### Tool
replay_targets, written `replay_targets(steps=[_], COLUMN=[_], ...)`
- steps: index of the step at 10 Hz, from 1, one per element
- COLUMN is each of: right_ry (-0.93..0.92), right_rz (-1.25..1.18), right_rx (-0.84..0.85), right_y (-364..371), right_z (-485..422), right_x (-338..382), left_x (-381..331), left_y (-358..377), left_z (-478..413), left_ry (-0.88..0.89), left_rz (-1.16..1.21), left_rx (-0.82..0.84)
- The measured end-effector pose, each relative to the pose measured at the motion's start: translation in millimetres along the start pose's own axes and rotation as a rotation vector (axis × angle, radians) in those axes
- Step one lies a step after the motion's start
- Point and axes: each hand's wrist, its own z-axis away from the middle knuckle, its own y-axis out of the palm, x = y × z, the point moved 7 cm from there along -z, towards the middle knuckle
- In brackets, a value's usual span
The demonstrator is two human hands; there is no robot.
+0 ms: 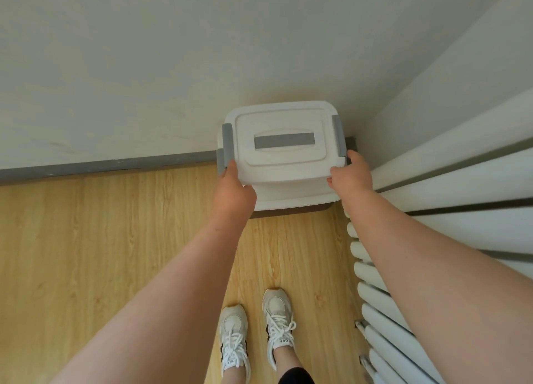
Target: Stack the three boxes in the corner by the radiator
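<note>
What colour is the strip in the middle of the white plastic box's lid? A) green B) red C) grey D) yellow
C: the flat handle strip set into the lid of the white plastic box is grey, like its side clips.

One camera only, worn on my head, looking steeply down and forward from standing height. It faces the room corner, where the wall (144, 66) meets the wooden floor (86, 239). My forearms reach away from the lens up the middle; my shoes (256, 334) sit at the bottom edge, straight below. The radiator (432, 210) runs close along the right. The wide lens bends straight edges near the borders.
</note>
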Motion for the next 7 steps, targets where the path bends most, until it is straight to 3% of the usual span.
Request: replay_targets(steps=[2, 4, 7], right_ry=[-0.032, 0.041, -0.041], right_rz=[0.004, -0.139, -0.133], right_rx=[0.012, -0.042, -0.056], right_y=[-1, -6, -2], right_z=[-6, 1, 10], right_x=[2, -12, -10], left_x=[-1, 14, 24], left_y=[1, -6, -3], left_z=[-2, -3, -2], left_ry=[0.006, -0.061, -0.071], left_rz=[0.001, 0.224, 0.198], left_rx=[0.004, -0.160, -0.187])
